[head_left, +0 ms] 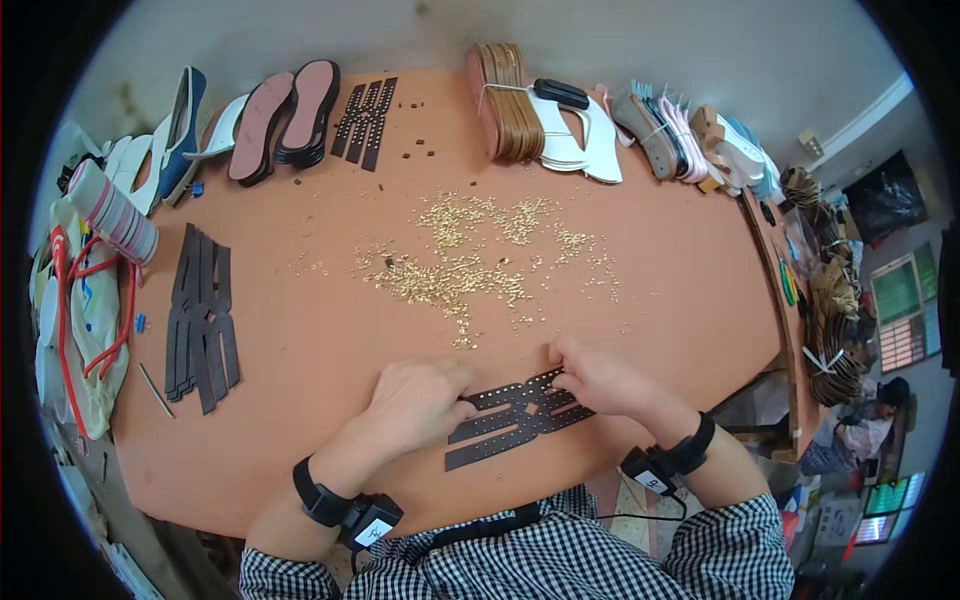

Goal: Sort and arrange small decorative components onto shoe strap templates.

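Observation:
A dark brown cut-out shoe upper point(515, 423) lies flat on the table in front of me, its strips dotted with small gold studs and a diamond-shaped hole at its middle. My left hand point(420, 400) is curled, thumb and fingers closed at the upper-left strip. On the other side, my right hand point(606, 380) pinches the end of the upper-right strip. The fingertips partly hide what lies between them. Beyond the hands, a scatter of small gold studs point(440, 282) spreads over the middle of the table.
A stack of unstudded dark uppers point(203, 315) lies left; a studded stack point(365, 122) is farther back. Pink-topped soles point(263, 125), tied brown soles point(515, 105) and white cut pieces point(590, 140) line the back. A striped cup point(115, 212) and a thin metal rod point(156, 390) are left.

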The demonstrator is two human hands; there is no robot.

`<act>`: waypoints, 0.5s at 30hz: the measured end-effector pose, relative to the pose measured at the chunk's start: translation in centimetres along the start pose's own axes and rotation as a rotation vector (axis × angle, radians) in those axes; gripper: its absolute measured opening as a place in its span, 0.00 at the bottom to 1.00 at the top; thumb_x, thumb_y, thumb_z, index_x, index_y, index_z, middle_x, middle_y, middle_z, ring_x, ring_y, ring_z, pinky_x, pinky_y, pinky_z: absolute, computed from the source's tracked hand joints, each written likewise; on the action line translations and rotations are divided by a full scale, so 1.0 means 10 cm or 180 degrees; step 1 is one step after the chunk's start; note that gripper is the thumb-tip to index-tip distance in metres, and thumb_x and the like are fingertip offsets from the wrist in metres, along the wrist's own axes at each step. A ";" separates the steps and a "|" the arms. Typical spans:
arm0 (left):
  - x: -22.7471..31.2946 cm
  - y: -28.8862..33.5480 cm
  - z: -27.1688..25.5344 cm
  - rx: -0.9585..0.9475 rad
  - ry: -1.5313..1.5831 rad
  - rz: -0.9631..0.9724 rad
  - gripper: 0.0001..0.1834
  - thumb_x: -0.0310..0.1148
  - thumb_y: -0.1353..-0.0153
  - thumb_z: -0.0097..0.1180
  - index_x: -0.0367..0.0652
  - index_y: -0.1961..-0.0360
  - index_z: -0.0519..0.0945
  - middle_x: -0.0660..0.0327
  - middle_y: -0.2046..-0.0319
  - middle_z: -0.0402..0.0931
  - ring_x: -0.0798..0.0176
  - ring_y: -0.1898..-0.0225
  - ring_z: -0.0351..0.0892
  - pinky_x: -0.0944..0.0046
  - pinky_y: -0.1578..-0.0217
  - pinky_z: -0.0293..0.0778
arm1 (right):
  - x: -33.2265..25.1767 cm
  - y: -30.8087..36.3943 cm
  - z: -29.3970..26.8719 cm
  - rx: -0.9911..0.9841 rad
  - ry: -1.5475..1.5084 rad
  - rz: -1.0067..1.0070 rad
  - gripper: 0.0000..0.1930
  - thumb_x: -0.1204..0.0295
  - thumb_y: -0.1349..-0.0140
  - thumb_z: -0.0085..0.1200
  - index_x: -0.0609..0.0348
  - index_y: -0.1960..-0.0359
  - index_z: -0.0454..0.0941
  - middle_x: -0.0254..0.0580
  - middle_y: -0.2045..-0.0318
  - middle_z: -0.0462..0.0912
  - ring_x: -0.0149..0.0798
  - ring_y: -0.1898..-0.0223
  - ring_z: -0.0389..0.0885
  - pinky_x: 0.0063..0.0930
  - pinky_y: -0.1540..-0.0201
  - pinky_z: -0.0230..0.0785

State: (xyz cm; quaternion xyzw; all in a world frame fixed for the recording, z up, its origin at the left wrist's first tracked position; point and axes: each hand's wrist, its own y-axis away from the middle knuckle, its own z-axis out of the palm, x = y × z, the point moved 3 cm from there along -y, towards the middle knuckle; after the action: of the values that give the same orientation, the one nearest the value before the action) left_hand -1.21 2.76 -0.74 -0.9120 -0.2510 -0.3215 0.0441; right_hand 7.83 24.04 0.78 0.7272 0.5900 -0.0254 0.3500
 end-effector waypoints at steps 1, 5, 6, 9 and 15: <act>0.01 -0.01 -0.01 -0.0013 -0.0008 -0.0015 0.11 0.40 0.50 0.61 0.44 0.70 0.79 0.59 0.72 0.79 0.53 0.68 0.80 0.57 0.68 0.73 | 0.01 -0.01 0.00 -0.0010 -0.0065 0.0075 0.12 0.72 0.40 0.52 0.61 0.56 0.70 0.52 0.65 0.79 0.52 0.62 0.79 0.39 0.58 0.70; 0.01 -0.01 -0.01 -0.0063 -0.0035 -0.0066 0.12 0.41 0.50 0.62 0.44 0.71 0.79 0.59 0.72 0.79 0.53 0.69 0.79 0.57 0.68 0.73 | 0.09 0.06 0.08 0.0289 -0.0276 -0.0064 0.11 0.73 0.40 0.53 0.62 0.57 0.69 0.45 0.72 0.76 0.41 0.71 0.76 0.33 0.67 0.69; 0.00 -0.01 0.00 -0.0078 -0.0034 -0.0072 0.12 0.41 0.50 0.62 0.44 0.71 0.79 0.59 0.72 0.79 0.53 0.69 0.79 0.57 0.69 0.73 | 0.12 0.10 0.11 0.0446 -0.0311 -0.0202 0.11 0.74 0.39 0.53 0.62 0.57 0.69 0.42 0.75 0.75 0.35 0.75 0.75 0.30 0.70 0.68; 0.01 -0.03 -0.01 -0.0322 -0.0084 -0.0183 0.12 0.40 0.48 0.59 0.44 0.69 0.78 0.57 0.69 0.79 0.50 0.66 0.80 0.53 0.67 0.73 | 0.26 0.17 0.15 0.0710 -0.1692 -0.0017 0.10 0.73 0.38 0.53 0.63 0.57 0.71 0.41 0.76 0.76 0.34 0.74 0.76 0.30 0.70 0.69; 0.00 0.00 -0.01 -0.0173 -0.0056 -0.0106 0.13 0.44 0.49 0.61 0.45 0.71 0.79 0.59 0.73 0.79 0.54 0.70 0.80 0.57 0.70 0.74 | 1.19 0.03 -0.32 0.2479 -0.0648 0.0569 0.09 0.70 0.38 0.52 0.62 0.61 0.77 0.52 0.67 0.81 0.49 0.65 0.81 0.36 0.62 0.73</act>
State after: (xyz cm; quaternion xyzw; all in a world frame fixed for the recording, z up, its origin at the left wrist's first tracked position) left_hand -1.24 2.70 -0.62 -0.9113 -0.2576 -0.3209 0.0118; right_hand 10.49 35.69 -2.02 0.8475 0.4331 -0.2880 0.1060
